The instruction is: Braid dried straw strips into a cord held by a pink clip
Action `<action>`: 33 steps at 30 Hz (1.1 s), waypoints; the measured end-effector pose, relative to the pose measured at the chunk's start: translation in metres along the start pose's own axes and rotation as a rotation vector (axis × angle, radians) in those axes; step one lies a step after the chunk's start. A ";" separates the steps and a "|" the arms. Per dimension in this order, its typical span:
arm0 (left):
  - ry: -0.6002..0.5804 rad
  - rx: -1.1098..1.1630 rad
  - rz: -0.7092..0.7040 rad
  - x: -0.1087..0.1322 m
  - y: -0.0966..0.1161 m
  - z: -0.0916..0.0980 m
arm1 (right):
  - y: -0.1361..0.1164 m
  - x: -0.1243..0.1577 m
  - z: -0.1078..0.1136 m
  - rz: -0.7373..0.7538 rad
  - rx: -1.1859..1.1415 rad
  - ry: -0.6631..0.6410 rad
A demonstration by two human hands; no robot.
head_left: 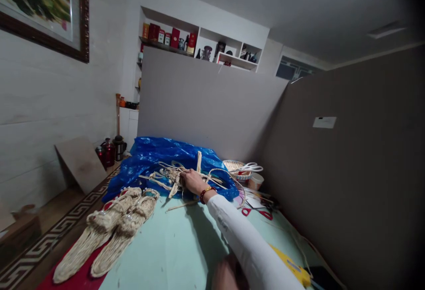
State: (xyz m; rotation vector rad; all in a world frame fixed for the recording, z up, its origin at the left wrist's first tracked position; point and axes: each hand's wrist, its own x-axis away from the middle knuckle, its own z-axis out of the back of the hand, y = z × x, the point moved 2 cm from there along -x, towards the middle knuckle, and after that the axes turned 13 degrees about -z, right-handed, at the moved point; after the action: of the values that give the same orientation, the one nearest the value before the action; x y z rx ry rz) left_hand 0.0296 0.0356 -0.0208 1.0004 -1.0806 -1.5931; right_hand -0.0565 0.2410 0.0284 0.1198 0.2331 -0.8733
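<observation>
My right hand [193, 182], with a red bead bracelet and white sleeve, reaches into a tangle of pale straw strips [166, 174]. Its fingers are bent and closed on some of the strips; the fingertips are partly hidden among them. The tangle lies on a crumpled blue plastic bag [146, 150] at the far end of the table. My left hand [227, 276] is a blur at the bottom edge, beside the right sleeve, its fingers not readable. Two woven straw slippers [78, 253] [113, 251] lie at the left.
Red-handled scissors [266, 214] lie right of the bag. Behind them stand a paper cup [255, 180] and a woven basket [232, 165] with white-handled scissors [252, 167]. A yellow tool [292, 268] is at the lower right. Grey partitions [206, 99] rise behind the pale green tabletop [156, 250].
</observation>
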 end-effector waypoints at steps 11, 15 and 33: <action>0.002 -0.160 0.063 -0.001 -0.010 -0.001 | -0.032 0.026 0.017 0.453 -0.066 -0.005; -0.007 -0.155 0.075 -0.001 -0.012 -0.002 | -0.029 0.023 0.017 0.263 -0.573 0.037; -0.036 -0.214 0.086 -0.005 -0.016 -0.004 | 0.040 -0.022 0.125 -0.258 -1.559 0.617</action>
State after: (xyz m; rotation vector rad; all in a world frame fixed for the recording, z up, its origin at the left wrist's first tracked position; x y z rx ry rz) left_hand 0.0304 0.0421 -0.0364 0.7762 -0.9417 -1.6229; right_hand -0.0203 0.2579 0.1556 -1.1303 1.4566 -0.6806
